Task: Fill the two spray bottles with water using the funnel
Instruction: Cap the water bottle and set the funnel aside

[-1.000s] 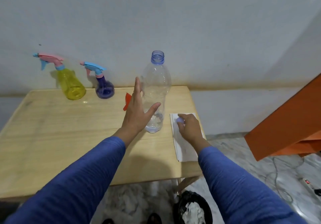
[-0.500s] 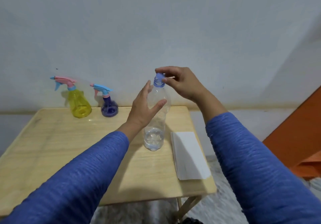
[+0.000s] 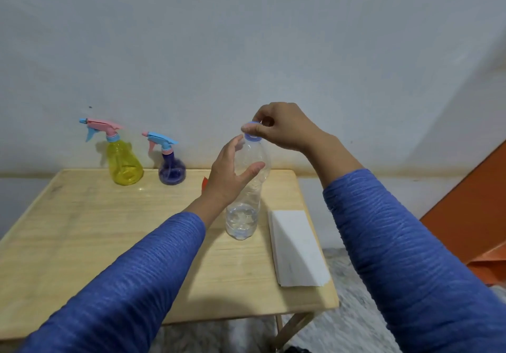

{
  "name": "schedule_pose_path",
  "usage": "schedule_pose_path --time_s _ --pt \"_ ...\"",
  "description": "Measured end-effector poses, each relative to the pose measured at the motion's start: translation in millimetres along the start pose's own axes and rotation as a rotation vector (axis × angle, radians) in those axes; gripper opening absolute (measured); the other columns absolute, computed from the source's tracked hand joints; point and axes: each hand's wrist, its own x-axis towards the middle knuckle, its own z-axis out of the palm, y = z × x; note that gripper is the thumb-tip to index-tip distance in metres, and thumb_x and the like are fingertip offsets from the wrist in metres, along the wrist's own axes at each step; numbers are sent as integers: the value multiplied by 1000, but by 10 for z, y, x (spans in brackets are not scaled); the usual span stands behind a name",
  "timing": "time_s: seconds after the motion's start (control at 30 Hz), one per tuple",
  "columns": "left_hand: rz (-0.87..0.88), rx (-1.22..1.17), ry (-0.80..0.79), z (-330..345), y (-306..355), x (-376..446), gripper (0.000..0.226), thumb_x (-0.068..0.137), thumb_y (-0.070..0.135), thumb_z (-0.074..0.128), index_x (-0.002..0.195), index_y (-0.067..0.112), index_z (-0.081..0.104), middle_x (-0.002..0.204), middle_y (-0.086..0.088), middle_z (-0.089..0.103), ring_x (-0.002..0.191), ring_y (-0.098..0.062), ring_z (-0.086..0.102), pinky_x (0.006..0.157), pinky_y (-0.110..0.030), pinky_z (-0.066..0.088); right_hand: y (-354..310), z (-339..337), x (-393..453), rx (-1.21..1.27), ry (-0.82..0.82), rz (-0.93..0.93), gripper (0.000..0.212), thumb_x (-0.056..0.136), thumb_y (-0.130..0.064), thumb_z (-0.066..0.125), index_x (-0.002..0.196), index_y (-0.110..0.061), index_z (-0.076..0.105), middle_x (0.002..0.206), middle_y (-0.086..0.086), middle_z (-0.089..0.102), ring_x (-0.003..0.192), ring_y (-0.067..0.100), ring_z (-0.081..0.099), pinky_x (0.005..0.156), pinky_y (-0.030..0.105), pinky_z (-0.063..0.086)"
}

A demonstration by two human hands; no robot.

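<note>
A clear plastic water bottle (image 3: 243, 215) stands upright on the wooden table (image 3: 109, 232), with a little water at its bottom. My right hand (image 3: 284, 128) pinches the blue cap (image 3: 253, 127) at the bottle's mouth. My left hand (image 3: 230, 174) curves around the bottle's upper body, fingers spread, thumb on its front. At the table's back stand a yellow spray bottle (image 3: 124, 166) with a pink and blue trigger and a smaller purple spray bottle (image 3: 172, 170) with a blue trigger. A red corner of the funnel (image 3: 204, 184) peeks out behind my left wrist.
A folded white cloth or paper (image 3: 298, 248) lies at the table's right edge, beside the water bottle. The wall runs close behind the table. An orange slanted panel (image 3: 473, 207) rises at the right. Pale marbled floor shows below the table's front edge.
My right hand rose from the white cloth with the blue cap and now holds it on the bottle's mouth. My left hand stayed by the bottle. The camera tilted upward.
</note>
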Motion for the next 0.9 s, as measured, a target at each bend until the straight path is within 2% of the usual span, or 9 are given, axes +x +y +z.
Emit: schedule_pose_path --time_s 0.07,0.13,0.27,0.4,0.57,0.63,0.7,0.8,0.9 --pt "-10 -11 -9 -11 -12 4 72 82 43 65 140 16 33 139 -1 45 128 -10 42 103 -28 35 27 -12 -42 133 -82 -12 38 90 -35 59 123 -18 59 118 -4 62 101 10 58 86 19 42" --pt "-14 -24 -17 -7 -13 0 74 82 41 66 141 15 32 140 0 45 128 -10 42 103 -27 34 31 27 -62 124 -65 -25 33 89 -24 60 122 -17 60 118 -3 63 102 11 58 90 23 44" --pt "-6 -32 -7 -3 -3 -12 71 82 38 68 140 15 33 138 -1 46 126 -9 43 100 -23 33 12 165 -66 122 90 23 28 85 -30 66 105 -11 60 103 -1 61 92 12 56 74 18 44" --pt "-10 -25 -30 -4 -8 -2 75 81 41 68 142 16 31 141 -1 44 128 -10 42 100 -23 33 77 215 -104 380 -20 33 32 91 -27 59 121 -16 58 119 -3 61 106 8 56 87 18 41" --pt "-14 -42 -3 -8 12 6 68 80 36 70 137 16 37 136 1 49 121 -8 46 96 -20 33 -32 436 -62 197 248 111 37 84 -39 66 108 -11 59 102 -1 64 89 10 54 72 19 38" --pt "-17 -41 -14 -16 18 4 71 77 45 68 135 19 38 133 2 50 121 -9 47 98 -24 36 -61 503 -80 315 292 190 44 79 -44 70 102 -11 53 91 -4 59 81 9 52 64 18 40" --pt "-36 -67 -50 -33 23 -16 83 68 60 64 137 24 36 135 6 48 122 -6 46 99 -25 37 -36 529 -121 518 242 223 42 80 -40 70 99 -11 47 87 -7 56 78 4 52 66 16 41" --pt "-102 -115 -161 -79 -60 -113 100 59 58 75 141 47 19 143 12 40 127 -5 44 102 -27 37 97 640 -196 743 122 186 40 86 -31 66 115 -14 44 115 -1 60 104 9 57 89 21 46" --pt "-189 -210 -218 -99 -230 -243 107 69 27 82 136 62 7 139 17 37 131 -3 39 111 -32 33 220 868 -334 802 138 132 61 84 -28 67 135 -25 34 137 -5 46 126 8 45 96 8 37"
